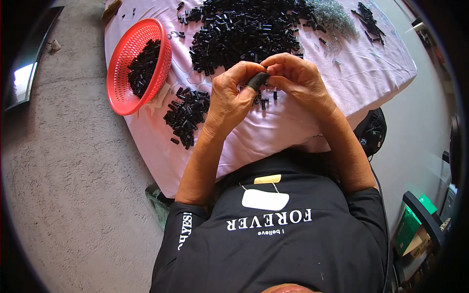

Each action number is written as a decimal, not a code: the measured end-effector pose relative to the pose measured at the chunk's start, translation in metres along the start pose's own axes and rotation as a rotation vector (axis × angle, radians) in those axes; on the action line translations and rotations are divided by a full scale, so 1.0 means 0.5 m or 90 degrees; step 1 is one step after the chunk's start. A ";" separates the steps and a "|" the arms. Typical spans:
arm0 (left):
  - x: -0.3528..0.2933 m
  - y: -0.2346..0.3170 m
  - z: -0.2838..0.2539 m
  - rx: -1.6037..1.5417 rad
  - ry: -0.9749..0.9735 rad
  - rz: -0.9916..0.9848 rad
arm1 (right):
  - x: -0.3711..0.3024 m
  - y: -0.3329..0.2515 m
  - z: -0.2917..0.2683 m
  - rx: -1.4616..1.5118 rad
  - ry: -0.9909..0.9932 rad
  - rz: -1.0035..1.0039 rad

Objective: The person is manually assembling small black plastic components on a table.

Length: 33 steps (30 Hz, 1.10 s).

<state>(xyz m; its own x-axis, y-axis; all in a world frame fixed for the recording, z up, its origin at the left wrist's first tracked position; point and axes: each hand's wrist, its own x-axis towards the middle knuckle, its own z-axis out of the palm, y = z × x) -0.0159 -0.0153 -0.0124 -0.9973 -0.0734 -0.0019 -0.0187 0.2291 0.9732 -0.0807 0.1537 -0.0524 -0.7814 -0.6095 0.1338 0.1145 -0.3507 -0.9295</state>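
Note:
Above the pink cloth my left hand point(228, 95) and my right hand point(304, 84) meet, fingertips almost touching. A dark cover point(257, 81) wraps the thumb of my left hand. Both hands are closed in a pinch; whatever is between the fingertips is too small and hidden to make out. Just beyond them spreads a large heap of small black tubular plastic parts point(239, 36). A smaller pile of similar black parts point(185, 117) lies left of my left wrist. Beneath my hands rest a few loose black pieces point(264, 103), partly covered by the fingers.
A red perforated plastic basket point(116, 73) with black parts inside stands tilted at the table's left edge. Thin silvery springs point(334, 20) are heaped at the far right, beside longer black pieces point(370, 22). The pink cloth point(391, 68) drapes over the table's edges.

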 end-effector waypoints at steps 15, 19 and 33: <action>-0.009 0.001 -0.017 -0.108 -0.047 0.006 | 0.002 -0.015 -0.009 -0.033 0.003 0.065; -0.010 -0.003 -0.011 -0.095 -0.031 0.009 | 0.001 -0.010 -0.011 -0.031 -0.015 0.053; -0.015 0.005 0.026 0.065 0.038 0.008 | -0.001 0.013 -0.004 -0.032 -0.035 -0.026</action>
<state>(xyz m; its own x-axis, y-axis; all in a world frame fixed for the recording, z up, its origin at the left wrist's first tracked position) -0.0094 -0.0017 -0.0131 -0.9916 -0.1265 0.0261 -0.0170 0.3284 0.9444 -0.0810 0.1531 -0.0591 -0.7495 -0.6342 0.1898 0.0503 -0.3405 -0.9389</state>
